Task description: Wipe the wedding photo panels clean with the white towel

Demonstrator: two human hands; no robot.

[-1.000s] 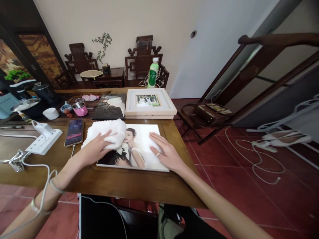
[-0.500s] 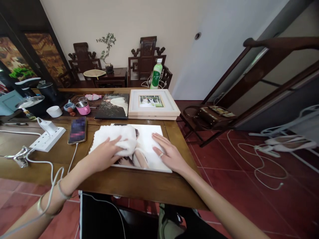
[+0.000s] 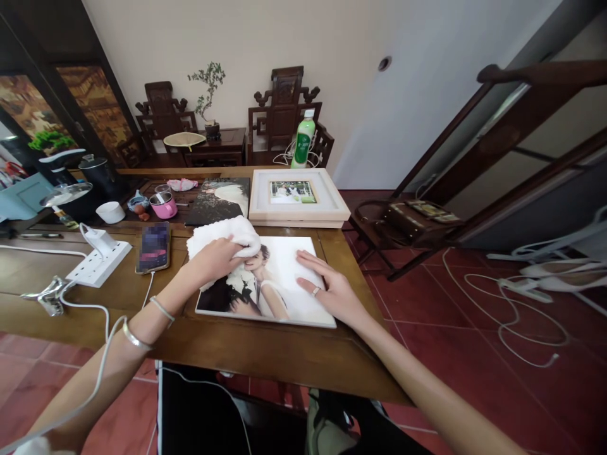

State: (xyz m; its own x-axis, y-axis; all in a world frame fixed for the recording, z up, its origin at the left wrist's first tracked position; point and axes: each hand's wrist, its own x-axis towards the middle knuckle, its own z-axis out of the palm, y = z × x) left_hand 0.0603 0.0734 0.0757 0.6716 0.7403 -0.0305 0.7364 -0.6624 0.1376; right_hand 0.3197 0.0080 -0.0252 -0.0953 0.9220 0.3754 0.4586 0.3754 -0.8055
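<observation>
A large frameless photo print (image 3: pixel 279 297) lies flat on the wooden table (image 3: pixel 265 354) in front of me. My left hand (image 3: pixel 214 260) presses a white fluffy cloth (image 3: pixel 222 231) against the print's upper left part, fingers curled over the cloth. My right hand (image 3: pixel 332 287), with a ring on it, lies flat and spread on the print's right side.
Behind the print lie a white framed photo (image 3: pixel 294 197) and a dark photo panel (image 3: pixel 220 201). A phone (image 3: pixel 153 248), a white power strip (image 3: pixel 100 262), a pink cup (image 3: pixel 164 206) and a white bowl (image 3: pixel 110 212) sit to the left. A green bottle (image 3: pixel 303 139) stands at the back.
My left hand has slid the cloth up and to the left, uncovering the middle of the print. My right hand stays flat on the print.
</observation>
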